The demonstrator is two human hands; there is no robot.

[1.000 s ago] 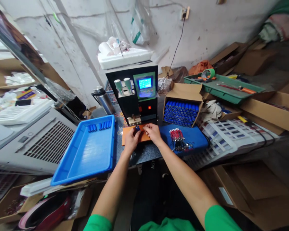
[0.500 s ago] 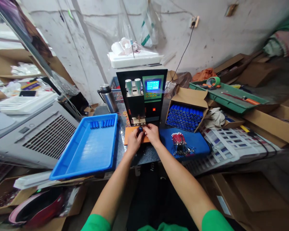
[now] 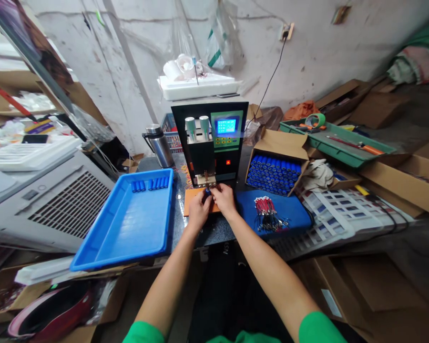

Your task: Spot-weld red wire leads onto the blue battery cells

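Note:
Both hands meet at the foot of a black spot welder (image 3: 232,169) with a lit screen. My left hand (image 3: 199,210) is closed around a small blue battery cell (image 3: 208,192), held just under the welder's copper-coloured electrodes (image 3: 206,178). Fingers pinched, my right hand (image 3: 224,199) is at the cell's right side; whatever is between its fingertips is too small to make out. Beneath the hands lies an orange block (image 3: 191,200). To the right, a bundle of red and black wire leads (image 3: 266,212) rests on a blue pad (image 3: 296,212).
A blue tray (image 3: 119,250) at left holds several blue cells (image 3: 158,183). An open carton (image 3: 284,143) of blue cells stands right of the welder. Behind are a steel flask (image 3: 160,145) and, further right, a green tool tray (image 3: 343,143).
The hands and the cell stay almost in the same place under the electrodes. The view has shifted slightly. A long orange-red object now shows at the far left.

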